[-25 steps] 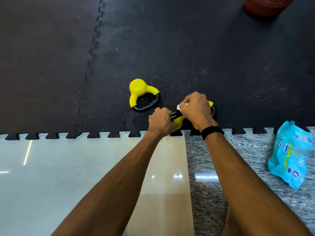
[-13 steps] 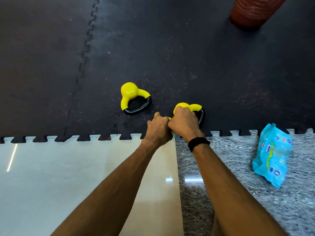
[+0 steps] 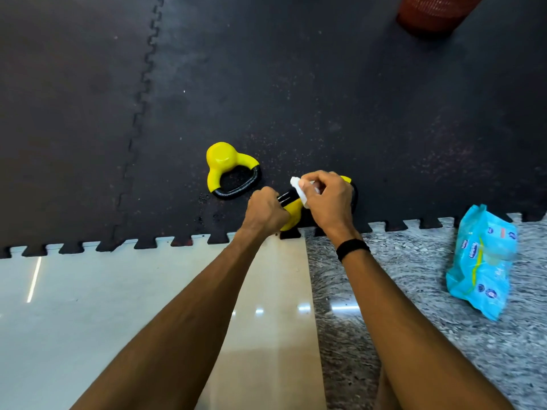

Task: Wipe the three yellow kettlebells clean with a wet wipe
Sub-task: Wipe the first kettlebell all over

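The left hand (image 3: 266, 210) is closed around the black handle of a yellow kettlebell (image 3: 291, 213) held at the near edge of the black floor mat (image 3: 325, 84), while the right hand (image 3: 328, 199) pinches a white wet wipe (image 3: 300, 190) against that handle. A second kettlebell (image 3: 225, 167) lies on its side just beside them. A blue wipe packet (image 3: 481, 261) rests on the grey floor to the right.
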Motion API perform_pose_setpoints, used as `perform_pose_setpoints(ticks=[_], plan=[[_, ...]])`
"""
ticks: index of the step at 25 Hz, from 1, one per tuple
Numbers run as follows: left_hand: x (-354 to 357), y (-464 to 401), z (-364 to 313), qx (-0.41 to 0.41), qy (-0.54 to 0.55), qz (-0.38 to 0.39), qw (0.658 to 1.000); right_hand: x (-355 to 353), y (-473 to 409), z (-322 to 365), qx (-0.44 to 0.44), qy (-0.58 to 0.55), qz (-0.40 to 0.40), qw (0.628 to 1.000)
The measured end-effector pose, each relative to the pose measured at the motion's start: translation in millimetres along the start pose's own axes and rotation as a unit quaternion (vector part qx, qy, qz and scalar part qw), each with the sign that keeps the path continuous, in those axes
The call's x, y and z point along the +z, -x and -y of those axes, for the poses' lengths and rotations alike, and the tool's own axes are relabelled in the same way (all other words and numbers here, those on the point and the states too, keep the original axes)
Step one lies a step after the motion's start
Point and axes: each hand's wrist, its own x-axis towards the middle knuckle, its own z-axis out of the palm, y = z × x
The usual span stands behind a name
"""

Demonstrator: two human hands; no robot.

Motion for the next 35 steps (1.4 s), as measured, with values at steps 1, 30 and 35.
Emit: perform_pose_setpoints(ticks=[1, 30, 35], plan=[[-1, 1, 3, -0.006, 0.018, 0.005, 1.000, 7, 2, -2, 0.008, -0.020, -0.023, 0.999], [-23, 25, 56, -0.157, 0.560, 0.030, 0.813, 85, 22, 32, -0.097, -0.042, 0.156, 0.982], [-32, 23, 54, -0.174, 0.550, 0.042, 0.815, 77, 54, 4, -0.163, -0.040, 0.155, 0.973]])
